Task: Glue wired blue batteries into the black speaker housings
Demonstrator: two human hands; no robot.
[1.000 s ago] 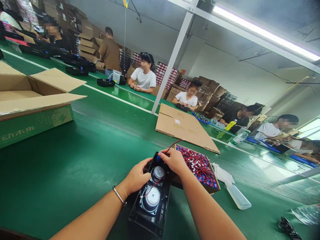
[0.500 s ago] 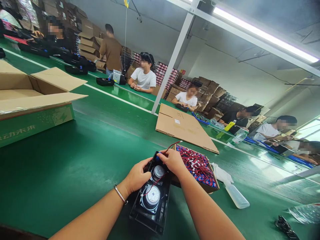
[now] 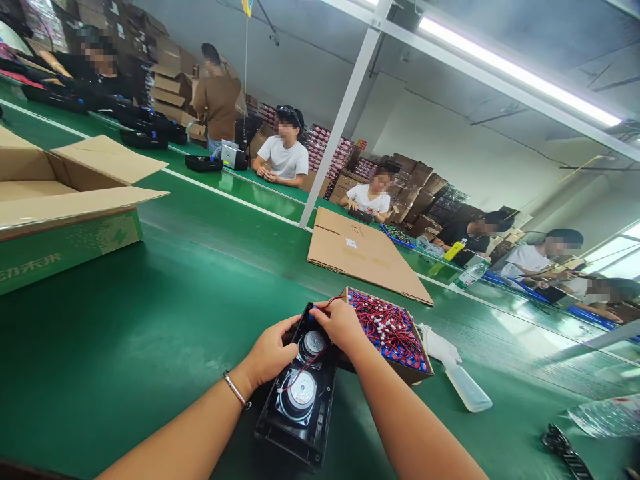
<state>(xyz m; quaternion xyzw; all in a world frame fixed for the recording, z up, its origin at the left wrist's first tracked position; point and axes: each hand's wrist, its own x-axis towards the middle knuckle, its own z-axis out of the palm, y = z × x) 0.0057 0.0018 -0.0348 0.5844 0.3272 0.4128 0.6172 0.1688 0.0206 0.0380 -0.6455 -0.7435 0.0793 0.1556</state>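
A black speaker housing [image 3: 320,427] with two round silver-backed speakers lies tilted before me on the green bench. My left hand [image 3: 270,355] grips its left wall, thumb along the inside edge. At the far end my right hand [image 3: 341,325] pinches a small blue part [image 3: 313,311] with a red-and-black wire, pressed in the housing's upper corner; the fingertips hide most of it. Another thin red-and-black wire runs across the speakers to a white plug. Right behind my right hand stands a cardboard box [image 3: 395,373] full of blue parts with red-and-black wires and white plugs.
A flattened carton [image 3: 365,253] lies beyond the parts box. An open green carton [image 3: 70,250] stands at the left. To the right are a translucent bottle [image 3: 467,385], a clear plastic bottle [image 3: 607,417] and a black cable [image 3: 565,450]. Several people sit across the bench.
The view has shifted slightly. My right hand has lowered a little at the housing's far end, and the wire there no longer sticks up as far. My left hand keeps its grip.
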